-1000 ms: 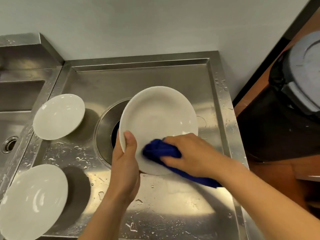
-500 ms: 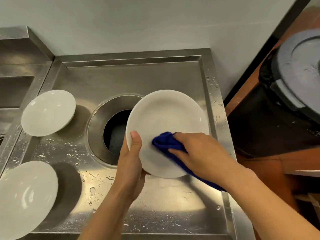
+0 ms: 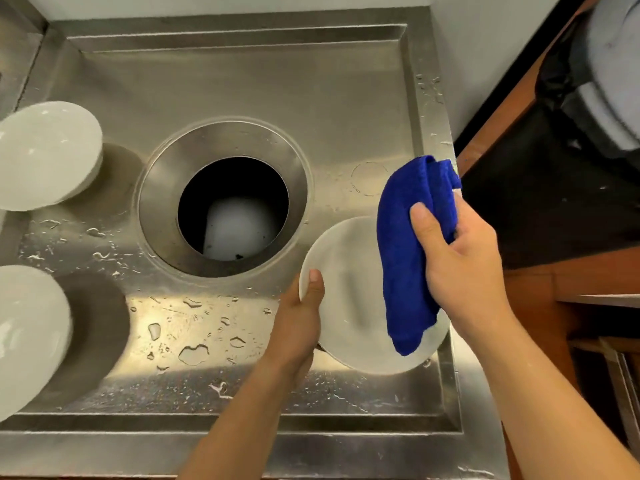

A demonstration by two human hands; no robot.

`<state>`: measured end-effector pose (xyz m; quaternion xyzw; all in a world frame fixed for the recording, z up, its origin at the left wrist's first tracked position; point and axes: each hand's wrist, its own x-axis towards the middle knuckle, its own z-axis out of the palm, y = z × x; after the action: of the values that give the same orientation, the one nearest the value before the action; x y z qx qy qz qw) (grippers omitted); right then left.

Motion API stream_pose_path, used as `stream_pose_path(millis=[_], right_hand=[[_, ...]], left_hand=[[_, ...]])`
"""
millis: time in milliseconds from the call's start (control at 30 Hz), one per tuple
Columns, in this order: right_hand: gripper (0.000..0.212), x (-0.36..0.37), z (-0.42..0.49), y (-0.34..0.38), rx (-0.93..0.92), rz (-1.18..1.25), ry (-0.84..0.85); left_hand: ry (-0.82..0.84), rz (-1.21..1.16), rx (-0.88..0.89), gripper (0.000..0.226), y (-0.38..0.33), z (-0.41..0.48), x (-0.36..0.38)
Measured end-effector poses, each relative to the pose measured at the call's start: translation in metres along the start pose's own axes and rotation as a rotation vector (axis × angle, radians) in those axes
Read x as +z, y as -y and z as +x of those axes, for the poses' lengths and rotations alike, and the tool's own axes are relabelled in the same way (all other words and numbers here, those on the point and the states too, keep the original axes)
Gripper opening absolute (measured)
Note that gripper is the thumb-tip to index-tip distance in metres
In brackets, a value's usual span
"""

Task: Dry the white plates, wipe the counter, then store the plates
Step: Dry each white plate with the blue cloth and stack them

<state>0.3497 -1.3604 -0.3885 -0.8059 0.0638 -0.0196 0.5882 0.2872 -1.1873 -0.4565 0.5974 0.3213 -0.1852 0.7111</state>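
Observation:
My left hand (image 3: 300, 317) grips the left rim of a white plate (image 3: 346, 289), thumb on top, low over the right part of the steel counter (image 3: 242, 81). My right hand (image 3: 457, 265) holds a folded blue cloth (image 3: 405, 258) lifted above the plate, its lower end hanging over the plate's right side. Two more white plates stand at the left: one at the far left (image 3: 45, 154), one at the near left (image 3: 27, 337). Both are cut off by the frame edge.
A round waste hole (image 3: 232, 209) with a steel collar opens in the middle of the counter. Water drops (image 3: 194, 353) lie on the near surface. A dark bin with a grey lid (image 3: 606, 91) stands to the right, beyond the counter's raised edge.
The plate has moved right and down, away from the hole. My right hand has lifted the cloth off the plate's face. The view has tilted down and closer to the counter.

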Motion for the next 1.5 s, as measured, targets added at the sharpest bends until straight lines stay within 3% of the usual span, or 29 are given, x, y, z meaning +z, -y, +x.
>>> stream_pose_path(millis=[133, 300, 500, 600, 867, 1133, 1200, 1500], right_hand=[[0.016, 0.007, -0.005, -0.015, 0.017, 0.035, 0.022], [0.014, 0.013, -0.010, -0.024, 0.043, 0.067, 0.046], [0.009, 0.023, -0.014, -0.020, 0.057, 0.120, 0.067], [0.006, 0.028, -0.015, -0.006, 0.039, 0.154, 0.083], [0.019, 0.087, -0.033, 0.098, -0.124, 0.265, 0.310], [0.014, 0.207, -0.070, 0.185, -0.241, 0.280, 0.541], [0.010, 0.241, -0.081, 0.187, -0.241, 0.265, 0.581], [0.037, 0.382, -0.114, 0.157, -0.212, 0.095, 0.554]], left_hand=[[-0.013, -0.026, -0.043, 0.018, 0.012, 0.007, 0.000], [-0.014, 0.027, -0.005, 0.029, 0.017, 0.016, -0.001], [-0.085, 0.341, 0.354, 0.031, 0.005, 0.011, -0.018], [-0.200, 0.343, 0.521, 0.049, -0.015, -0.003, -0.034], [-0.404, 0.246, 0.737, 0.044, -0.111, -0.082, -0.113], [-0.620, 0.255, 0.808, 0.051, -0.148, -0.136, -0.250], [-0.654, 0.255, 0.805, 0.050, -0.145, -0.135, -0.285], [-0.620, 0.348, 0.585, 0.050, -0.101, -0.075, -0.425]])
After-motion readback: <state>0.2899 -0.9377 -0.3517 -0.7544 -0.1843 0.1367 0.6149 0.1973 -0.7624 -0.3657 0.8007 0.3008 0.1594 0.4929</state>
